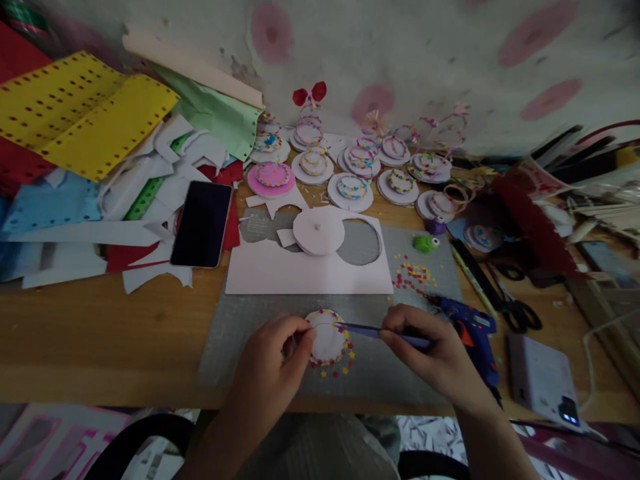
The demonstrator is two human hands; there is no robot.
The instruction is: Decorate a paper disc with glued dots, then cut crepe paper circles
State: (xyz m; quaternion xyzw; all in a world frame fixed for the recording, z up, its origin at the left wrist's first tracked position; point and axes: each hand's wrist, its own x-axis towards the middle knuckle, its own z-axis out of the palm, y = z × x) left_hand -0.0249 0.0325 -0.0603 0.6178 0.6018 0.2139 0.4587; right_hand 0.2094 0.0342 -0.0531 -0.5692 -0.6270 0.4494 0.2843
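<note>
A small white foam disc (pixel 327 341) rimmed with tiny coloured stars lies on the grey cutting mat (pixel 240 333) near the table's front edge. My left hand (pixel 273 363) pinches the disc's left edge with thumb and fingers. My right hand (pixel 433 353) is closed on a thin purple stick-like tool (pixel 380 331), whose tip rests at the disc's right rim. A few loose stars lie just below the disc.
A white foam sheet (pixel 280 270) with round cut-outs and a loose white disc (pixel 319 231) lies behind. Several decorated discs (pixel 353 187) stand at the back. A blue glue gun (pixel 475 333), scissors (pixel 515 310), a black phone (pixel 203 223), a grey phone (pixel 543 377), star confetti (pixel 413 275), paper scraps (pixel 90 173).
</note>
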